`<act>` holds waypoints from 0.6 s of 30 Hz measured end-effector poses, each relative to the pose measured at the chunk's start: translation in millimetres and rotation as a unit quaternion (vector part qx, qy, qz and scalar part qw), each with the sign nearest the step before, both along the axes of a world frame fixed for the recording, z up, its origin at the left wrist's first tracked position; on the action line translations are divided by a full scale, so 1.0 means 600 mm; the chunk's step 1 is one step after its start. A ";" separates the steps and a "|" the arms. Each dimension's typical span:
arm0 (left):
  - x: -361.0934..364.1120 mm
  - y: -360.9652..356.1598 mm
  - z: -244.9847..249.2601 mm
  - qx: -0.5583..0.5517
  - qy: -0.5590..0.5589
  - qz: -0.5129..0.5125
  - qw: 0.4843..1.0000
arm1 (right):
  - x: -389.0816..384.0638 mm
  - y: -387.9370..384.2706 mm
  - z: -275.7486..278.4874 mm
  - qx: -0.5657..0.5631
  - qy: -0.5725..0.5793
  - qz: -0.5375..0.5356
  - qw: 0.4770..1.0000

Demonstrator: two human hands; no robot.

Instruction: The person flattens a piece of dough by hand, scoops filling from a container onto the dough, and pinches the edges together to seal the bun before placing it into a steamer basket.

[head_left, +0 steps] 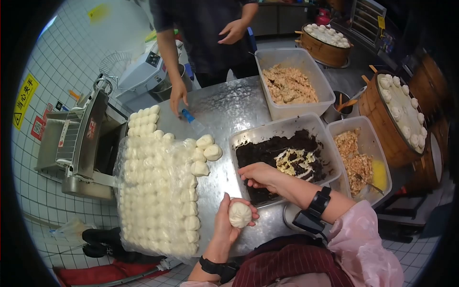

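In my left hand (223, 221) rests a round pleated bun (240, 215), cupped between the palm and fingers, its gathered folds facing up. My right hand (263, 176) hovers over the near left part of a plastic tub of dark filling (260, 152), with thumb and fingers pinched together. What is between those fingertips, if anything, I cannot make out. Pale yellow and white bits lie on top of the dark filling. Left of my hands, rows of white dough pieces (158, 191) lie under clear plastic film, with a few uncovered dough pieces (213, 152) at their right edge.
Tubs of pinkish filling (289, 88) and orange filling (351, 153) stand behind and right. Bamboo steamers (377, 107) with buns line the right side. Across the steel table (224, 103) stands another person (203, 38), one hand near a blue-handled scraper (189, 117). A dough machine (86, 138) is left.
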State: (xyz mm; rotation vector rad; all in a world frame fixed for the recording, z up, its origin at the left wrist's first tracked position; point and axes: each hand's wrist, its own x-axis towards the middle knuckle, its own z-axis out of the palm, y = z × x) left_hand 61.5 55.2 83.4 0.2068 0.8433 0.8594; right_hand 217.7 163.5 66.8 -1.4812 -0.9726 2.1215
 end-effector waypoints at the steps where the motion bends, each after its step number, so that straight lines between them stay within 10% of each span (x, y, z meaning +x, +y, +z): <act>1: 0.001 0.000 0.003 0.000 0.002 0.001 1.000 | 0.008 -0.006 0.009 0.000 0.002 0.001 1.000; 10: 0.034 0.015 0.045 -0.052 -0.054 0.055 0.996 | 0.098 -0.104 0.125 0.035 0.212 0.040 0.976; 14: 0.073 0.020 0.050 -0.006 -0.082 -0.003 0.997 | 0.138 -0.159 0.153 0.317 0.041 0.063 0.945; 16: 0.099 0.020 0.055 -0.001 -0.089 0.013 0.996 | 0.161 -0.177 0.152 0.564 -0.092 0.058 0.819; 18: 0.129 0.021 0.062 0.013 -0.087 0.010 0.996 | 0.178 -0.192 0.160 0.565 -0.117 0.052 0.815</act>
